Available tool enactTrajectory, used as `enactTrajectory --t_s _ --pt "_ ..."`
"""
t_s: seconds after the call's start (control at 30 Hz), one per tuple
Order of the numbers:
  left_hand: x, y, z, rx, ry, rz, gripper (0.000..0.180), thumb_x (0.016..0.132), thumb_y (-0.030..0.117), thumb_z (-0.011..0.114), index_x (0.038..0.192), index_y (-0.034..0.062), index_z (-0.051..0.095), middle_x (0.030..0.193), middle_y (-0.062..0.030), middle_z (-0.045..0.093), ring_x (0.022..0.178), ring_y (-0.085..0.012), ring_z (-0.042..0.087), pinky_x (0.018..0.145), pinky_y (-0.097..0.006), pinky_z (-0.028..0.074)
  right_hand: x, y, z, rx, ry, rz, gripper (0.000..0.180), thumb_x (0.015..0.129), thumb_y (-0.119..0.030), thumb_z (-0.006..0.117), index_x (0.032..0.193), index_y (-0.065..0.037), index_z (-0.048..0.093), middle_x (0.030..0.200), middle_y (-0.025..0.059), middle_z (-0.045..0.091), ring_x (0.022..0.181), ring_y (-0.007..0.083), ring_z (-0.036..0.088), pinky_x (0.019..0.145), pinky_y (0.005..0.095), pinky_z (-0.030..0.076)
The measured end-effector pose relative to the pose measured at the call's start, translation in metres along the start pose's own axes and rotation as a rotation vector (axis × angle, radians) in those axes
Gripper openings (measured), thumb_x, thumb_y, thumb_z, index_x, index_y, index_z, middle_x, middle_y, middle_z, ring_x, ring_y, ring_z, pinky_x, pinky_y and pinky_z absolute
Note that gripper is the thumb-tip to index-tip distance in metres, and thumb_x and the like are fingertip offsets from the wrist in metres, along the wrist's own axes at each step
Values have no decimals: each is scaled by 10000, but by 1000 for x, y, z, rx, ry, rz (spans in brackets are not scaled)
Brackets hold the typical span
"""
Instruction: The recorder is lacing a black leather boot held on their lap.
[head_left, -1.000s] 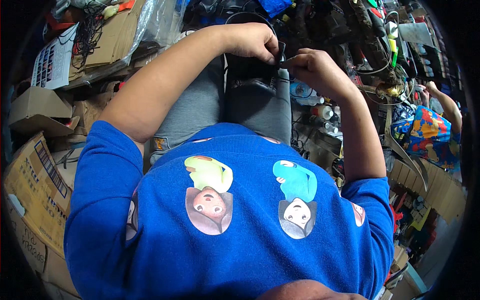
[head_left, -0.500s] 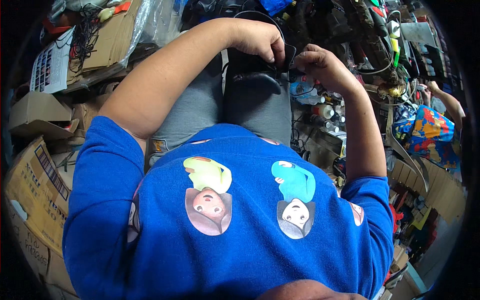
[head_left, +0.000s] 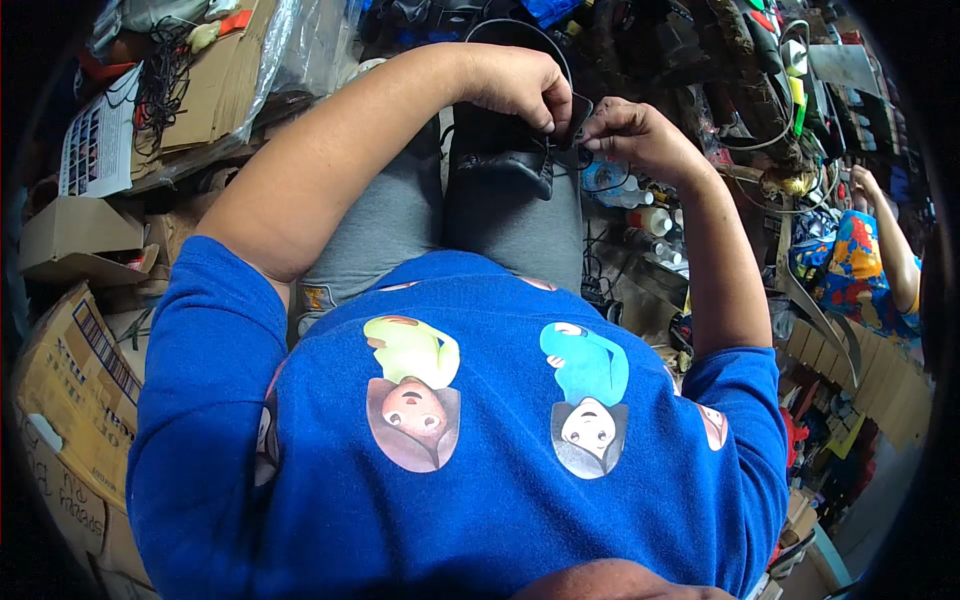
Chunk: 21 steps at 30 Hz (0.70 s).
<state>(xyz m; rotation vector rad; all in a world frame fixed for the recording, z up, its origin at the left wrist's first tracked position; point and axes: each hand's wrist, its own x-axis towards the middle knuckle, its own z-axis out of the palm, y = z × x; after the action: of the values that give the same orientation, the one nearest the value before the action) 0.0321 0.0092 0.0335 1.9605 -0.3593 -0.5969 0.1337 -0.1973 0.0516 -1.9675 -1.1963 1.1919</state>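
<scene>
A black shoe rests on my grey-trousered thighs, its shiny rounded part toward me and much of the rest in shadow. My left hand reaches over it from above, thumb and fingers closed on its upper edge. Just to the right, my right hand is closed in a pinch at the shoe's side. A thin dark cord loops below the right fingers and seems to run between them and the shoe. The exact tip of that pinch is too small to make out.
Cardboard boxes and flat cardboard sheets lie to my left. Several plastic bottles stand close on the right, below my right forearm. Farther right is another person's arm beside colourful patterned cloth. A curved strip hangs there.
The shoe has tilted, showing more of its shiny surface. My right hand has moved slightly down and left, closer to it. The other person's arm has shifted.
</scene>
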Motion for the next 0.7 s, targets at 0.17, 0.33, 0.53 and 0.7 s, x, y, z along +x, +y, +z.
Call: enactTrajectory --t_s 0.17,0.33,0.53,0.7 --pt "-3 -3 1 -32 -1 43 179 780 83 632 944 23 667 847 -57 683 814 -151 625 824 -296 479 -9 -14 9 -58 87 12 136 788 -70 688 920 -36 692 849 41 585 819 136 600 756 274 480" --pt "-3 4 -1 25 0 -36 170 778 82 637 933 17 658 849 -67 676 835 -154 621 835 -295 474 -6 -22 10 -210 106 1 132 787 -74 696 913 -33 685 854 35 603 802 132 602 736 272 484" --pt "1 -7 1 -36 -8 57 180 768 69 650 940 16 657 869 -68 675 842 -147 616 823 -299 474 4 16 5 286 -22 33 113 810 -88 692 902 -27 668 867 -3 614 824 103 592 793 258 466" --pt "0 -7 0 -59 -26 60 188 763 69 653 942 14 658 883 -68 676 848 -148 617 828 -293 470 9 24 6 310 -37 -4 127 819 -101 691 917 -23 665 876 -10 624 866 94 583 809 257 457"
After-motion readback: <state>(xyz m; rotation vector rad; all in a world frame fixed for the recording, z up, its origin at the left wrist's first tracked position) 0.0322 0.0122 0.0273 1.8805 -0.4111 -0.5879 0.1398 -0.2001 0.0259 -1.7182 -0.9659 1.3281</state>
